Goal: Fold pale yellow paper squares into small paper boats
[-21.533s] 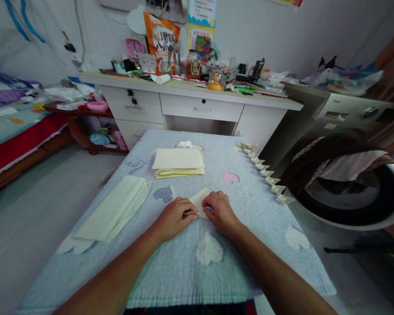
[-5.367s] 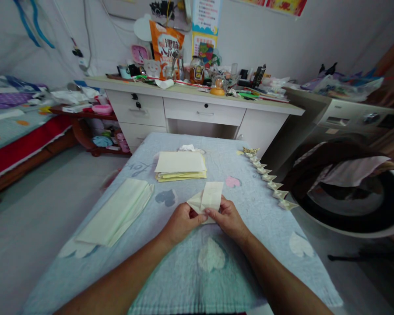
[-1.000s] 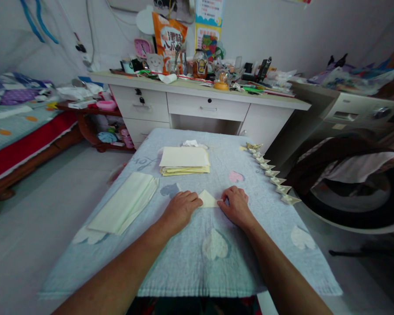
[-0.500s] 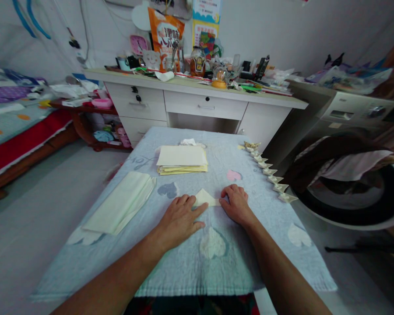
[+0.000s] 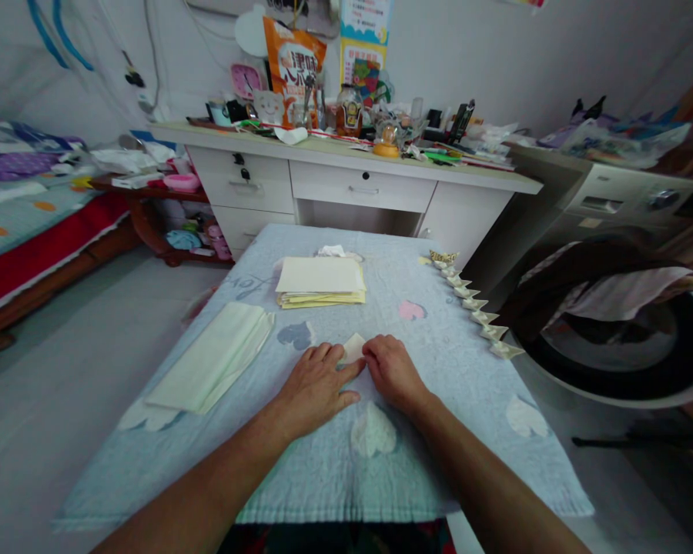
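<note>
A small piece of cream paper (image 5: 354, 348) lies folded on the cloth, its pointed top showing between my two hands. My left hand (image 5: 317, 382) rests flat with fingers spread, the index finger along the paper's lower edge. On the other side, my right hand (image 5: 393, 369) has its fingers bent together, pinching the paper's right part. That pinched part is mostly hidden under the fingers. Beyond my hands sits a stack of cream and yellow paper sheets (image 5: 322, 275). Along the table's right edge runs a row of folded pointed paper pieces (image 5: 485, 317).
A blue patterned cloth (image 5: 439, 469) covers the table. Long pale folded sheets (image 5: 211, 358) lie at its left. Behind stands a white desk (image 5: 346, 173) crowded with a honey jar (image 5: 349, 111) and other items. A washing machine (image 5: 624, 200) with its door open is at the right.
My right hand has moved left, close to my left hand. The strip of paper on the right has been folded inward. My left hand has stayed in place.
</note>
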Motion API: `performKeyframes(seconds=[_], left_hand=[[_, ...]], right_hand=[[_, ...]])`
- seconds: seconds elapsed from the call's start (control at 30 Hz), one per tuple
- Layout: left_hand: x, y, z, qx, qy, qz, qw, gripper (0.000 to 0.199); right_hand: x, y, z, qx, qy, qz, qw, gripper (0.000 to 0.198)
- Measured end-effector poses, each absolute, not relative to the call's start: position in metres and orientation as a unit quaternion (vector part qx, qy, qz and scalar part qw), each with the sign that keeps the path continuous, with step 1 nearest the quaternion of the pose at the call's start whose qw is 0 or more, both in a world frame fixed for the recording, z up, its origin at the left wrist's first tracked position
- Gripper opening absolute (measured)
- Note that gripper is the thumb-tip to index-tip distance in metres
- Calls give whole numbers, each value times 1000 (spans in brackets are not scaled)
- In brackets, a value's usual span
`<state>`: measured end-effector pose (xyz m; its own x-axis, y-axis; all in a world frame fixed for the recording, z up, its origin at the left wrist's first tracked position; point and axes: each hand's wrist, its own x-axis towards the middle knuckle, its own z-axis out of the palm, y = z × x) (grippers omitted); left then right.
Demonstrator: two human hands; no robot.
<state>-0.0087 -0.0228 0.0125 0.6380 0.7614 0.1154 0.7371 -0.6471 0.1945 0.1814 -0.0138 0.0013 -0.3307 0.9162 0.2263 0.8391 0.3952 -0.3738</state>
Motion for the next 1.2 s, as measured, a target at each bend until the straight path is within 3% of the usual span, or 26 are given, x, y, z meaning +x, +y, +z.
performKeyframes(seconds=[0.07, 0.2, 0.33, 0.87, 1.2], left_hand=[[-11, -19, 12, 902, 411, 107, 82, 51], [-18, -3, 7, 893, 396, 154, 149, 24], [-17, 10, 2, 870, 411, 198, 188, 15], [-10, 7, 4, 840, 495, 170, 141, 7], [-22, 6, 3, 828, 540, 128, 79, 9]], right_hand=[[177, -13, -1, -567, -801, 78, 178, 13], [174, -13, 0, -592, -788, 67, 153, 11], [170, -14, 5, -604, -783, 64, 134, 7], [168, -9, 23, -601, -794, 77, 48, 16], [145, -11, 18, -660, -749, 21, 54, 46]])
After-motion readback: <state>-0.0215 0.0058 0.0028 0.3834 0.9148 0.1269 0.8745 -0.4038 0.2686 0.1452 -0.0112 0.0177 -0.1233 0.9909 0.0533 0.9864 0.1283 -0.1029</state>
